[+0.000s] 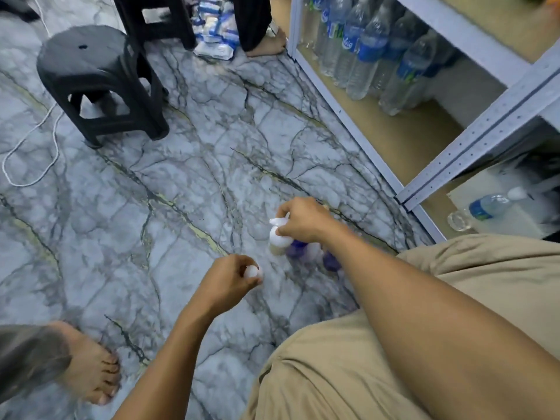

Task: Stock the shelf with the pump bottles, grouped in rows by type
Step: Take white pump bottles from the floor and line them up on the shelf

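The right hand [303, 221] is pinching a pump bottle [279, 242] by its head, the left hand [231, 278] curling fingers round a white top [252, 271] (body hidden). Next is looking like lifting both to the shelf [394, 137] beyond the fingers.

clothing: beige-khaki fabric legwear [348, 374], loose, creased in soft folds over both thighs; shorts or trousers cannot be told | arms: left forearm [169, 353], right forearm [424, 298], both uncovered | grips: left grip [233, 277], right grip [303, 221], both bare
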A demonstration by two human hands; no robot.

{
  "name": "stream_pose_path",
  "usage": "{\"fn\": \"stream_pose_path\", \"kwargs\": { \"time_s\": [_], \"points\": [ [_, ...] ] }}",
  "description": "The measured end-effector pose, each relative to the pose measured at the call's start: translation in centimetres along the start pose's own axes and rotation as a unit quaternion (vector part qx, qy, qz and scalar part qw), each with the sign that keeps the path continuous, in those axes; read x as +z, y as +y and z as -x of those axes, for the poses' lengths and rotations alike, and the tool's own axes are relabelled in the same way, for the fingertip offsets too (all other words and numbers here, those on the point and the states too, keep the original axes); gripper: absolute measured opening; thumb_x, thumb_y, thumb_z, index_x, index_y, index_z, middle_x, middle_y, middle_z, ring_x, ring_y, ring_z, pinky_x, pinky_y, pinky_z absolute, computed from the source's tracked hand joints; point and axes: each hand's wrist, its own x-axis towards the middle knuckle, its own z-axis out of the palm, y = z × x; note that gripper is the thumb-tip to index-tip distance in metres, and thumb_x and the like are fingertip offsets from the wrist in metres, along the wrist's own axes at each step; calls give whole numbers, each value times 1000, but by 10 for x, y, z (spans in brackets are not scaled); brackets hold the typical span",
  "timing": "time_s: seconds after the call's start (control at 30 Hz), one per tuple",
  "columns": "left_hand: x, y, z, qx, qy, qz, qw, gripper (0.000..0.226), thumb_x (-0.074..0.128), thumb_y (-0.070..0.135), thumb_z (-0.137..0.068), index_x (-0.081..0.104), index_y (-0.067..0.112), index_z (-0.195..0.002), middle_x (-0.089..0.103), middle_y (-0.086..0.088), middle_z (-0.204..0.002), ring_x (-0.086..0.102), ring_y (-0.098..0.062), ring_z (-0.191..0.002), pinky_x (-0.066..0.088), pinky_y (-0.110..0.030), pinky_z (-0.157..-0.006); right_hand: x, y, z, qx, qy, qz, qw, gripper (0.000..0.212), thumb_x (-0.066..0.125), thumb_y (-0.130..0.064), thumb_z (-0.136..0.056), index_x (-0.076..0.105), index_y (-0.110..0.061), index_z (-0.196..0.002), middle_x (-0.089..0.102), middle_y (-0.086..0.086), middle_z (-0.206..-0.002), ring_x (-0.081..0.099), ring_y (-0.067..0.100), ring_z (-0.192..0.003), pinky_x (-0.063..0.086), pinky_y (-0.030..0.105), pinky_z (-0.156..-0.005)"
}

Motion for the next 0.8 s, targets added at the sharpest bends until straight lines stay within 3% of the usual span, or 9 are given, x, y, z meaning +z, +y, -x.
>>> {"fn": "stream_pose_path", "kwargs": {
  "time_s": [0.17, 0.27, 0.37, 0.5, 0.7, 0.8],
  "points": [
    [-32, 76, -13, 88, 7, -120, 989, 4, 71, 29, -86, 70, 25, -85, 64, 8, -72, 57, -8, -68, 46, -32, -61, -61, 23, 64, -19, 82, -34, 996, 12, 72, -36, -80, 72, -33, -92, 58, -12, -80, 55, 17, -86, 45, 44, -86],
    [-46, 126, -20, 148, 5, -168, 975, 5, 68, 29, -89, 68, 28, -84, 59, 14, -69, 55, -7, -65, 37, -26, -54, -104, 50, 107, -8, 147, -66, 987, 14, 76, -39, -79, 74, -32, -91, 59, -12, -73, 58, 16, -76, 49, 38, -72],
    [-54, 180, -28, 213, -3, -225, 951, 8, 64, 29, -90, 68, 22, -88, 64, 8, -81, 61, -15, -78, 46, -31, -64, -146, 81, 160, 6, 219, -60, 974, 16, 77, -39, -79, 76, -29, -91, 60, -10, -74, 58, 14, -72, 47, 33, -63],
    [-54, 264, -35, 293, -22, -342, 892, 25, 62, 31, -95, 66, 32, -120, 61, 7, -115, 57, -18, -109, 43, -35, -91, -195, 124, 235, 63, 318, -18, 946, 22, 73, -48, -78, 75, -26, -83, 66, -10, -76, 63, 15, -78, 54, 41, -75],
    [-41, 401, -28, 428, 13, -420, 800, 27, 65, 25, -95, 64, 38, -118, 56, 18, -116, 52, -11, -119, 34, -40, -106, -254, 187, 341, 171, 437, 12, 883, 34, 74, -48, -77, 72, -15, -69, 66, -3, -63, 60, 19, -73, 42, 35, -73],
    [-27, 466, -23, 486, 33, -416, 768, 35, 64, 20, -92, 62, 44, -117, 55, 23, -121, 49, -10, -125, 29, -42, -112, -279, 216, 388, 215, 483, -5, 849, 37, 74, -52, -74, 72, -17, -62, 66, -5, -57, 61, 18, -69, 49, 36, -72]
  ]
}}
